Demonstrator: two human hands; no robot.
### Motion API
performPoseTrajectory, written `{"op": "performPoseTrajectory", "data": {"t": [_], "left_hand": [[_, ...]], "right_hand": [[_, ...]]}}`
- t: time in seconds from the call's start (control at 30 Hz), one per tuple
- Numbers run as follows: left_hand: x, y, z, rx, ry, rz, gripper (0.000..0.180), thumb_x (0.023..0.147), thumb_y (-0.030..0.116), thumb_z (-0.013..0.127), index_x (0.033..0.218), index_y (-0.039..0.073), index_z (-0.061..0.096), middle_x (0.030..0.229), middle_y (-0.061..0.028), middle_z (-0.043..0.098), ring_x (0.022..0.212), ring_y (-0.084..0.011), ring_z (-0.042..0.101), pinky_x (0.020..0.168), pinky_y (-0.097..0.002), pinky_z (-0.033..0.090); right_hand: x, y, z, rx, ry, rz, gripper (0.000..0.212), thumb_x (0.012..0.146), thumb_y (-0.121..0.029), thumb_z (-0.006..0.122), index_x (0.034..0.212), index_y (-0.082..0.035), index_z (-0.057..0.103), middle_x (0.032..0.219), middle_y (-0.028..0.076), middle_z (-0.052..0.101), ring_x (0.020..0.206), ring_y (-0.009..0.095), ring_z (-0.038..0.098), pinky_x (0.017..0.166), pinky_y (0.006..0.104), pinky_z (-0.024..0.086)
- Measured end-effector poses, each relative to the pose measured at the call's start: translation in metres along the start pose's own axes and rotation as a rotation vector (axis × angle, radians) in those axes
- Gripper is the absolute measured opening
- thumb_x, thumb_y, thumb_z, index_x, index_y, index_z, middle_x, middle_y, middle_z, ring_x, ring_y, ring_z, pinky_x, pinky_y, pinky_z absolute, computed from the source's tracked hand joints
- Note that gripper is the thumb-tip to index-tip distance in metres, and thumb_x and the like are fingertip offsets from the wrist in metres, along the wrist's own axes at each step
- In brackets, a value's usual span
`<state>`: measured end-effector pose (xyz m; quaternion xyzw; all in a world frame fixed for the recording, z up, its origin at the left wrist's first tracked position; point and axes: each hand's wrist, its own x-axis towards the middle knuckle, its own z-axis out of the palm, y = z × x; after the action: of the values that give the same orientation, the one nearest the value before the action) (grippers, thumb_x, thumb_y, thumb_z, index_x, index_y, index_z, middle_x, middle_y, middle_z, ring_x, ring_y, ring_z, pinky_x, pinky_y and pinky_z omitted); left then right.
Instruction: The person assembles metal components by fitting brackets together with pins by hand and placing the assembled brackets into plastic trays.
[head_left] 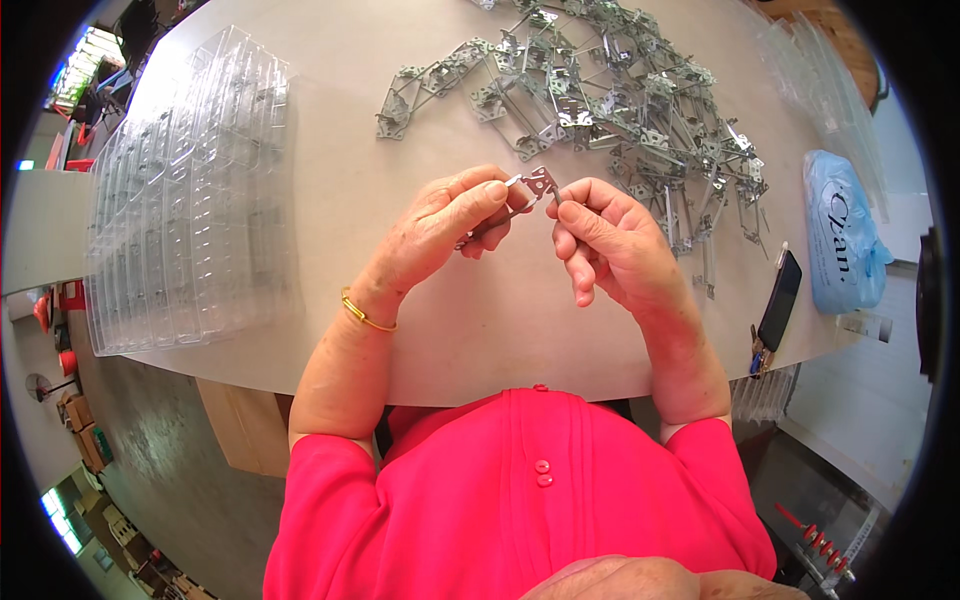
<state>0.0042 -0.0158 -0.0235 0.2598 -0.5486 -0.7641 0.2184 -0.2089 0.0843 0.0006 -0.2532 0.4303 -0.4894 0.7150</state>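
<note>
Both my hands are raised over the table in front of my chest, with one small metal bracket [540, 182] between them. It is a flat, jointed piece with holes in its plate. My left hand [440, 218] has its fingers wrapped round the longer part, thumb on top. At the other end, my right hand [618, 238] pinches the bracket's edge between thumb and index finger, its lower fingers curled loosely. Beyond my hands lies a tangled heap of similar metal brackets [575, 112], spread toward the far right.
Nested clear plastic trays [190, 215] cover the table's left side. More clear plastic [825, 85] stands at the far right. A blue plastic bag [845, 240] sits at the right edge, beside a dark phone [780, 298] and some keys [761, 358].
</note>
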Motion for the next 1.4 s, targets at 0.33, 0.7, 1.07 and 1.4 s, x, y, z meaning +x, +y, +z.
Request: {"op": "performPoseTrajectory", "data": {"t": [0.33, 0.7, 1.07, 1.4], "left_hand": [[-0.002, 0.005, -0.002, 0.114, -0.01, 0.017, 0.035, 0.104, 0.034, 0.052, 0.104, 0.002, 0.067, 0.071, 0.0023, 0.052, 0.065, -0.006, 0.044, 0.058, -0.0233, 0.037], [-0.004, 0.005, 0.0, 0.268, -0.022, 0.042, 0.039, 0.105, 0.037, 0.053, 0.101, 0.002, 0.068, 0.07, 0.0012, 0.053, 0.067, -0.0085, 0.049, 0.061, -0.0267, 0.04], [-0.006, 0.005, 0.002, 0.298, -0.109, 0.009, 0.041, 0.105, 0.037, 0.053, 0.105, -0.001, 0.068, 0.071, 0.0029, 0.052, 0.065, -0.0062, 0.044, 0.058, -0.0234, 0.035], [-0.009, 0.015, 0.004, 0.283, -0.237, -0.005, 0.043, 0.1, 0.041, 0.056, 0.097, 0.0, 0.069, 0.069, 0.0004, 0.054, 0.064, -0.0083, 0.046, 0.057, -0.0261, 0.035]], "right_hand": [[0.001, 0.0, -0.002, 0.008, 0.029, 0.003, 0.035, 0.103, -0.02, 0.063, 0.126, 0.002, 0.048, 0.085, 0.01, 0.066, 0.056, 0.011, 0.065, 0.049, 0.0285, 0.059], [0.003, 0.001, -0.006, 0.007, 0.013, 0.002, 0.036, 0.104, -0.018, 0.061, 0.129, 0.004, 0.048, 0.087, 0.01, 0.067, 0.061, 0.011, 0.068, 0.054, 0.0288, 0.061], [0.007, 0.001, -0.014, 0.109, -0.054, 0.061, 0.025, 0.108, -0.024, 0.051, 0.114, 0.0, 0.055, 0.084, 0.016, 0.071, 0.055, 0.015, 0.068, 0.047, 0.0294, 0.057], [-0.001, -0.01, -0.012, -0.219, -0.02, 0.104, 0.025, 0.107, -0.027, 0.051, 0.102, -0.002, 0.055, 0.079, 0.019, 0.071, 0.048, 0.017, 0.064, 0.044, 0.0282, 0.052]]}}
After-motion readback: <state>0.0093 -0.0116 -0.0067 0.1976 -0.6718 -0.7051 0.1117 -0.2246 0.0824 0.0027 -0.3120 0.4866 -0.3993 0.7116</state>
